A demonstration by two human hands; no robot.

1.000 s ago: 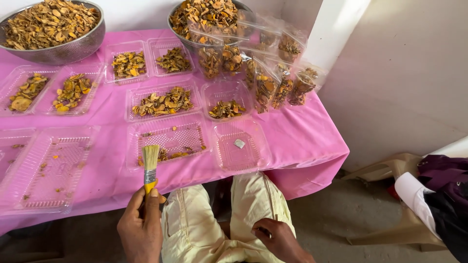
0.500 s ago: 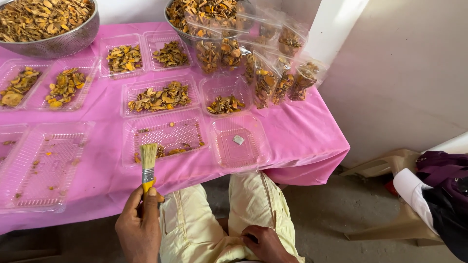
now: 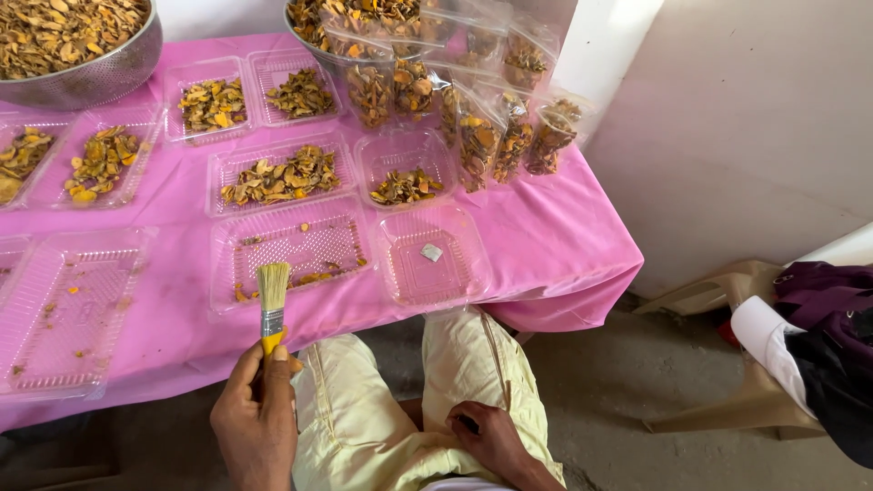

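A yellow-handled brush (image 3: 272, 305) with pale bristles, a pink tablecloth (image 3: 555, 245) — clear trays (image 3: 432, 255) ribbed in grids.

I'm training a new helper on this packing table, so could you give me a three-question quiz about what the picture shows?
1. True or false: the left hand holds a paintbrush with its bristles pointing up toward the table.
2. Where does the right hand rest? A) in a steel bowl B) on the person's lap, on the pale yellow trousers C) on the clear pouches
3. Fill in: the square clear tray at the table's near right corner holds only a small ____ sachet.

Key: 1 true; 2 B; 3 white.
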